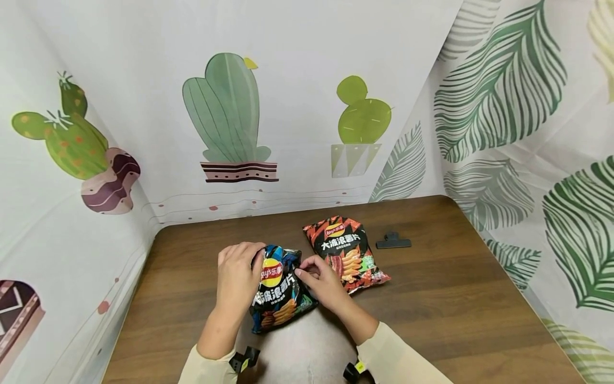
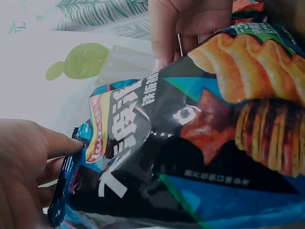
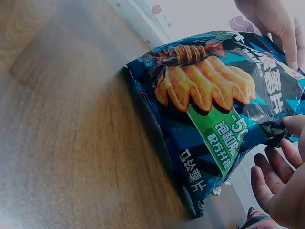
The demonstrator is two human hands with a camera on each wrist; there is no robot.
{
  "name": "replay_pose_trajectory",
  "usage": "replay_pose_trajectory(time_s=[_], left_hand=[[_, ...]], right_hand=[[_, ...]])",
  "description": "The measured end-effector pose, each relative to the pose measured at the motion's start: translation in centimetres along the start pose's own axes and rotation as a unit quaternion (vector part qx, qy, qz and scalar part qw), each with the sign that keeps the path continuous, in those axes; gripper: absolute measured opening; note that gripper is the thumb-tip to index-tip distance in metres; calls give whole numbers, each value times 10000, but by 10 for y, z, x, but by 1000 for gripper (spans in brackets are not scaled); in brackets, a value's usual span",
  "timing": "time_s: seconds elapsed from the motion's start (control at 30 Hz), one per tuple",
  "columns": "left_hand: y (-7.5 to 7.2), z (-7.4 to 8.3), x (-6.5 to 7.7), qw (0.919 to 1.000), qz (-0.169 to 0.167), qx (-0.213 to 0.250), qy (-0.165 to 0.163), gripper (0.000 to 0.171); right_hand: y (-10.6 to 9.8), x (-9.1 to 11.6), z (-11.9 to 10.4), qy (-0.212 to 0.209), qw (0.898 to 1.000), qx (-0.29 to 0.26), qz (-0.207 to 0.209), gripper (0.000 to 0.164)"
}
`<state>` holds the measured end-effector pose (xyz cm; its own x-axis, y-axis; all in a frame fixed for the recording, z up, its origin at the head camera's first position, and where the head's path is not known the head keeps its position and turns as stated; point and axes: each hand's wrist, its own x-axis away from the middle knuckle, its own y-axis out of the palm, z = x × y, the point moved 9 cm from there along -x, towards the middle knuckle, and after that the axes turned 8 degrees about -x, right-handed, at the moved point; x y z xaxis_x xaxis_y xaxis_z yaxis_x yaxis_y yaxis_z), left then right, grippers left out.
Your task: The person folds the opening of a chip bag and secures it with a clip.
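Observation:
A black and blue bag of Lay's potato chips (image 1: 274, 300) stands tilted up at the table's near side, its printed front toward me. At its upper left, my left hand (image 1: 239, 274) pinches the crimped top edge; the left wrist view shows the thumb (image 2: 66, 143) on the front of that edge. On the opposite side, my right hand (image 1: 326, 282) pinches a fold of the bag near its upper right, with the other fingers (image 3: 267, 176) loosely curled below. The right wrist view shows the bag's lower edge close over the wood.
A red and black bag of chips (image 1: 352, 261) lies flat just beyond my right hand. To its right is a black clip (image 1: 393, 241). The brown wooden table (image 1: 455, 298) ends at a curtain (image 1: 297, 106) printed with cacti and leaves.

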<state>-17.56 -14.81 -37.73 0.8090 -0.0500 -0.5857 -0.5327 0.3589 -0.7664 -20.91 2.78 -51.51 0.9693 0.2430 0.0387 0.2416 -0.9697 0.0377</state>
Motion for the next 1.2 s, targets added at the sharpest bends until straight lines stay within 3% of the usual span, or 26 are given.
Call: replay_pose_trajectory(time_s=[0.8, 1.2], left_hand=[[-1, -10, 0, 9992, 324, 119, -219, 7], [0, -13, 1, 9990, 308, 289, -148, 8]], right_hand=[[-7, -1, 1, -182, 9997, 82, 158, 15], [-7, -1, -6, -694, 9974, 26, 174, 25]])
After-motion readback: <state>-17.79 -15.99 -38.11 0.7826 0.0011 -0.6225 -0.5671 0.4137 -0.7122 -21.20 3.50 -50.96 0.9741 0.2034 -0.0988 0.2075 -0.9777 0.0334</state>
